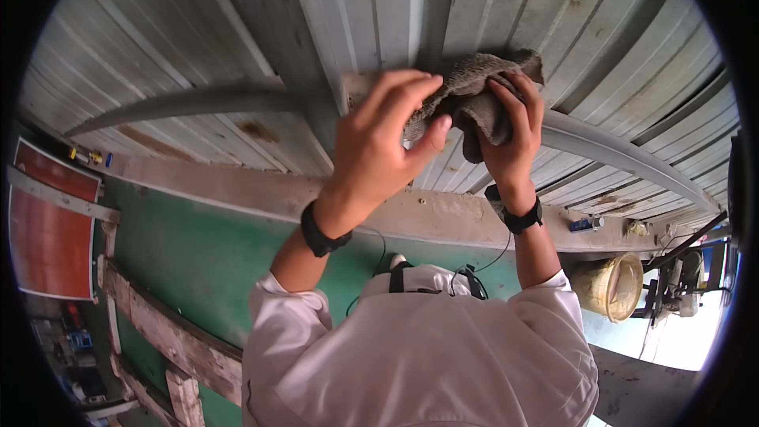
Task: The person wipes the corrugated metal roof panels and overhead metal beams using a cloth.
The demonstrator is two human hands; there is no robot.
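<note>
While raised, hands (379, 142) grip rag (474, 99).

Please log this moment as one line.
left hand: gripping cloth | right hand: gripping cloth | cloth: pressed against corrugated roof

The person wears a pale pink short-sleeved shirt (419, 356), a black wristband (320, 233) on one wrist and a black watch (522, 217) on the other.

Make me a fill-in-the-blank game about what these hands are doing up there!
1. Both hands hold a grey ____ against the metal roof.
2. Each wrist wears a black ____.
3. The person's shirt is ____.
4. A yellow ____ sits at the lower right.

Missing words: cloth; band; white; bucket.
</note>
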